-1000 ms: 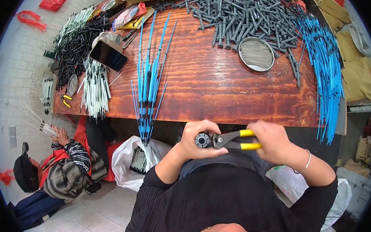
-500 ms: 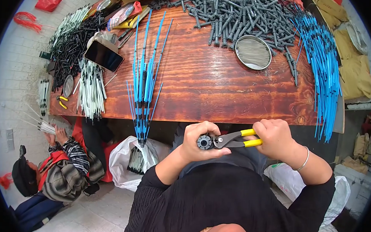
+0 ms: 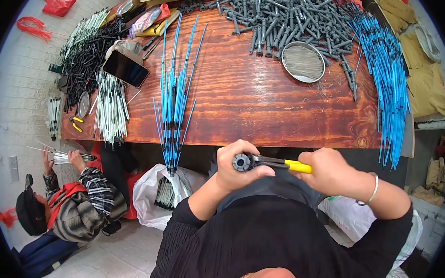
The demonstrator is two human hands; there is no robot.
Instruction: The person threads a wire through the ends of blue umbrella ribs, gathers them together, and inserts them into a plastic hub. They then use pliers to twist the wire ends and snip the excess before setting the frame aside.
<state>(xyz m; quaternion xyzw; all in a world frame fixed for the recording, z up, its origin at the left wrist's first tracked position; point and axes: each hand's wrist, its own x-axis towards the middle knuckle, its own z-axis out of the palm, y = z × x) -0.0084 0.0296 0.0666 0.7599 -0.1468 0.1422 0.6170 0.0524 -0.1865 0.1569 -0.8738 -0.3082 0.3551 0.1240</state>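
My left hand point(image 3: 229, 174) is closed around a dark grey plastic part point(image 3: 241, 162), whose round, slotted end faces up. In my right hand point(image 3: 327, 171) are yellow-handled pliers point(image 3: 298, 166), handles squeezed together. Their dark jaws meet the grey part beside my left thumb; what lies between them is too small to make out. Both hands are in front of my body, just off the table's near edge. Left of them, a fanned bundle of blue rods with black joints point(image 3: 175, 110) lies on the table and overhangs its edge.
On the wooden table point(image 3: 245, 99) sit a heap of grey plastic parts point(image 3: 291, 21), a round dish of thin pins point(image 3: 302, 65), blue rods point(image 3: 391, 93), white rods point(image 3: 111, 106) and a phone point(image 3: 126, 68). An open white sack point(image 3: 149, 206) stands below. A co-worker point(image 3: 76, 201) handles white rods at left.
The pliers' handles have come together and the tool has turned edge-on. My right forearm has swung slightly outward. At left, the co-worker's hands have moved apart around the white rods.
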